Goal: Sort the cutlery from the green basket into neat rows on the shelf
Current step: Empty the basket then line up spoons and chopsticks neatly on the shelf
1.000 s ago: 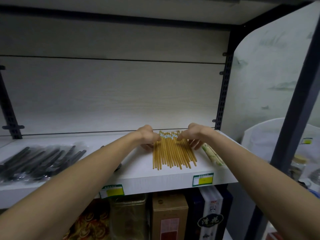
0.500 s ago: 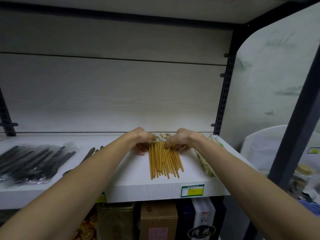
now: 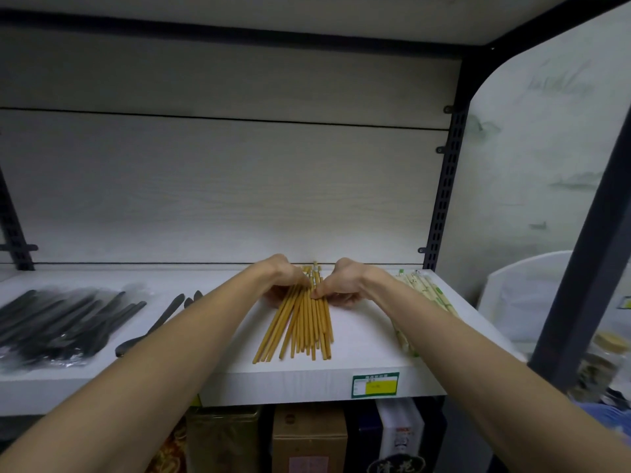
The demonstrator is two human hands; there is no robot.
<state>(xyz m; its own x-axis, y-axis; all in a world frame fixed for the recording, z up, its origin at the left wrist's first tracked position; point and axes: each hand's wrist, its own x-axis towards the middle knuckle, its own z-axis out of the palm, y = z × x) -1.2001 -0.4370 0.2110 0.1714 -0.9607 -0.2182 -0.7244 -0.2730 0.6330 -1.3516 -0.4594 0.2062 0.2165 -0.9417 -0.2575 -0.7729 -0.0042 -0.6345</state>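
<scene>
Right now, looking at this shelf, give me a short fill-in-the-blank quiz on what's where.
1. Both hands, left hand and right hand, hold the far ends of the ____ chopsticks.
2. The black cutlery at the left lies in clear ____ bags.
3. The green and yellow price label is stuck on the shelf's ____ edge.

Missing: wooden; plastic; front

Dim, flat light falls from above onto the white shelf [image 3: 358,339], brightest at its middle, greying toward its left end. Soft shadows sit beneath the forearms. Wide-angle bending curves the frame's edges; the lower corners go dark and soft.
</scene>
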